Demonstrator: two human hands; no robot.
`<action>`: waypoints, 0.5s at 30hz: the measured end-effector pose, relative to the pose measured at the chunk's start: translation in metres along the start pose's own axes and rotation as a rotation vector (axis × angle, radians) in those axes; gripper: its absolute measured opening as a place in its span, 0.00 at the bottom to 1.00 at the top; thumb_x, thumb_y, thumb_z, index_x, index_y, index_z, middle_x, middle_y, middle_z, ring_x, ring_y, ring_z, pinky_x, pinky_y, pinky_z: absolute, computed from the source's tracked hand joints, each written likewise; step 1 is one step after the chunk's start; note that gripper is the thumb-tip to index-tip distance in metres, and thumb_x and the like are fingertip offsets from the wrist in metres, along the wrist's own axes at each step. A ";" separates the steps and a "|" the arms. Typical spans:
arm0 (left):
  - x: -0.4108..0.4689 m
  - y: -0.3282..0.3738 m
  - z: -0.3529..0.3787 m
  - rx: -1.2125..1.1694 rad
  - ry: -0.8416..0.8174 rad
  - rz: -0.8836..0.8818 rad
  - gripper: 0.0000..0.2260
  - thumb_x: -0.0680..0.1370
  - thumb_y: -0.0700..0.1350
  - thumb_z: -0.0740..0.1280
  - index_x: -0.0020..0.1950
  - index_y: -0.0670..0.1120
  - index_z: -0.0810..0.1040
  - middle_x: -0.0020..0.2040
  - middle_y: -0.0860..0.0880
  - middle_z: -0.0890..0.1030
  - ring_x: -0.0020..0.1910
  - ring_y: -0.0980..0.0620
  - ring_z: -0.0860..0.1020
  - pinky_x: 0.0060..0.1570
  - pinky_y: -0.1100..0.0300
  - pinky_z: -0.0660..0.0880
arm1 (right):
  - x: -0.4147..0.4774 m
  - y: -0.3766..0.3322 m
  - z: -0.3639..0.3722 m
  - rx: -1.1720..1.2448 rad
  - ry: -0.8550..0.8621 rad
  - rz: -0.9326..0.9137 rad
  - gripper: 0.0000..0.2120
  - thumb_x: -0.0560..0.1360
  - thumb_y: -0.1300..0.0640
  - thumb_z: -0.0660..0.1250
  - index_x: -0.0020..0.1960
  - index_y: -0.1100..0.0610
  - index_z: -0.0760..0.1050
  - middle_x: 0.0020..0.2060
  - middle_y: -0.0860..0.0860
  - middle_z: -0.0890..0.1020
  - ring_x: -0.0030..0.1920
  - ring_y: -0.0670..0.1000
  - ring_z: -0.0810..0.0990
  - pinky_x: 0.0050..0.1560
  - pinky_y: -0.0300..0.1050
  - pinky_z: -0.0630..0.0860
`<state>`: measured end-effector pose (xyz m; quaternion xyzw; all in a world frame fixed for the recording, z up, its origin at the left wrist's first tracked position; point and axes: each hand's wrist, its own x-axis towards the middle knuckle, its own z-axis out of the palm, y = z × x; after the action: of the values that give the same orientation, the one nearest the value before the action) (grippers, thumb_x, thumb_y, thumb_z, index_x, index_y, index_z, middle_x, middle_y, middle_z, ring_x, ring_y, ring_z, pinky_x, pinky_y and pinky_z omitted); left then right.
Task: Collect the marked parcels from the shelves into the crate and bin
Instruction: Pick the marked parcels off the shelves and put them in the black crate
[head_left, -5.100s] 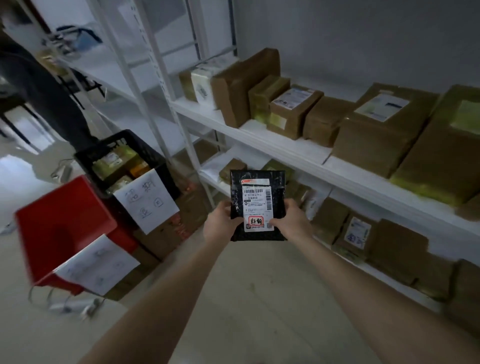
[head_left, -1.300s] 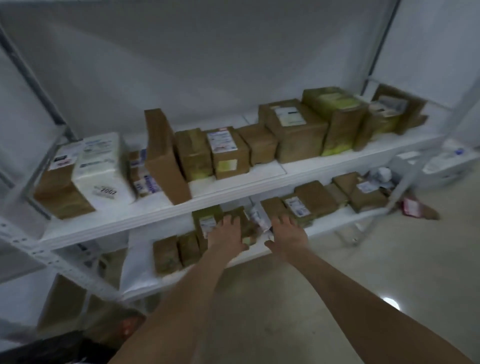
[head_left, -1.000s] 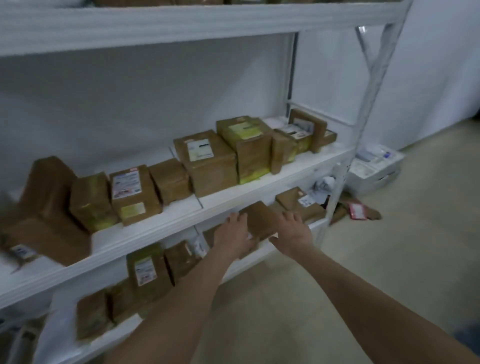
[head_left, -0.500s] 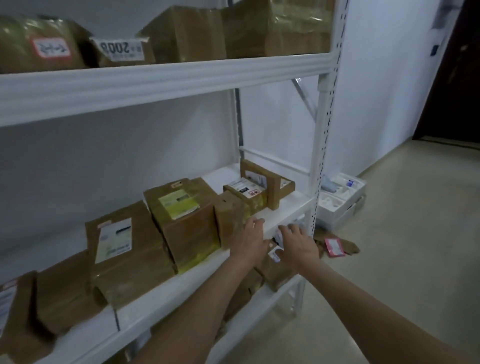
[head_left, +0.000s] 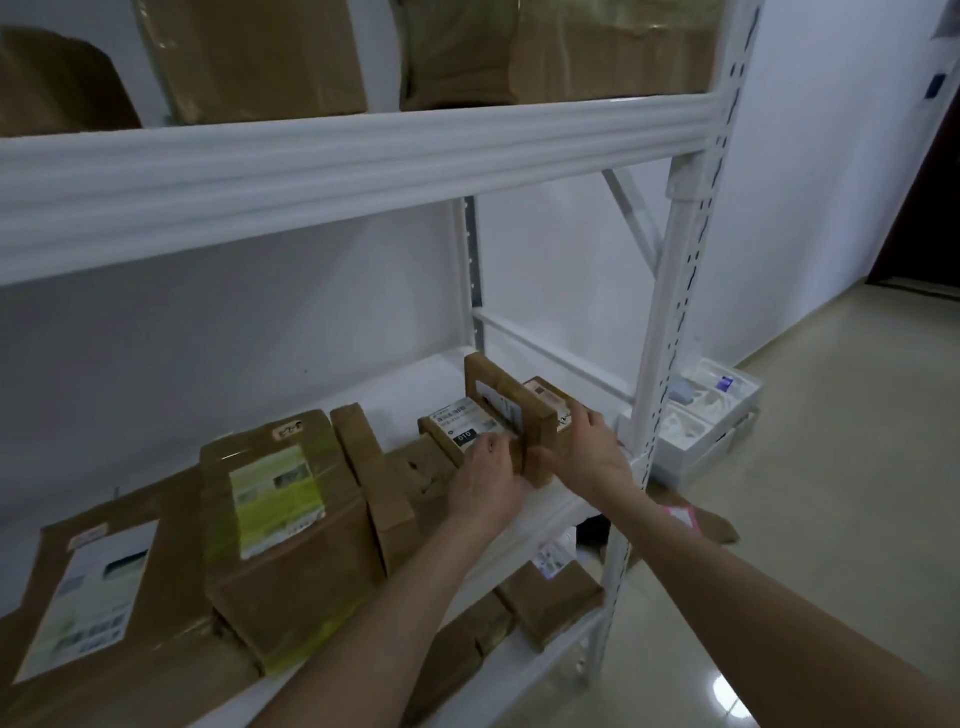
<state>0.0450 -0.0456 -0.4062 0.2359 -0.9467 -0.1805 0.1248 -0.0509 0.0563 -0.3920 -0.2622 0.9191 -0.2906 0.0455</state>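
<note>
White steel shelving (head_left: 680, 332) against a bare wall holds rows of brown cardboard parcels. At the right end of the middle shelf (head_left: 558, 501), a person's left hand (head_left: 488, 480) and right hand (head_left: 584, 454) close on an upright parcel (head_left: 511, 402) standing on edge beside a flat labelled parcel (head_left: 457, 423), the grip clamped on its two faces. The step looks like picking and checking. Next, the parcel probably needs lifting clear and its mark reading before it is carried off. Neither crate nor bin is in view.
</note>
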 end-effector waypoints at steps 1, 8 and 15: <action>0.007 0.001 0.001 0.007 0.006 -0.022 0.21 0.79 0.43 0.62 0.72 0.46 0.64 0.70 0.47 0.65 0.67 0.49 0.68 0.60 0.56 0.70 | 0.011 0.001 -0.003 0.042 0.003 0.014 0.43 0.71 0.40 0.69 0.77 0.53 0.52 0.72 0.55 0.64 0.70 0.57 0.66 0.64 0.56 0.69; 0.040 0.023 0.011 0.071 0.025 -0.216 0.22 0.78 0.39 0.61 0.72 0.45 0.65 0.70 0.46 0.67 0.65 0.47 0.71 0.60 0.55 0.71 | 0.075 0.010 -0.002 0.141 -0.235 -0.023 0.42 0.65 0.32 0.70 0.70 0.56 0.65 0.60 0.54 0.77 0.59 0.56 0.77 0.54 0.49 0.75; 0.041 0.040 0.028 0.176 -0.088 -0.415 0.22 0.77 0.37 0.59 0.71 0.46 0.67 0.68 0.45 0.70 0.63 0.43 0.73 0.58 0.51 0.74 | 0.092 0.027 0.007 0.144 -0.259 -0.179 0.17 0.75 0.44 0.65 0.53 0.57 0.74 0.47 0.54 0.82 0.48 0.56 0.80 0.49 0.49 0.78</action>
<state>-0.0150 -0.0250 -0.4089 0.4274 -0.8945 -0.1291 0.0227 -0.1405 0.0250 -0.4066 -0.3741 0.8554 -0.3225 0.1562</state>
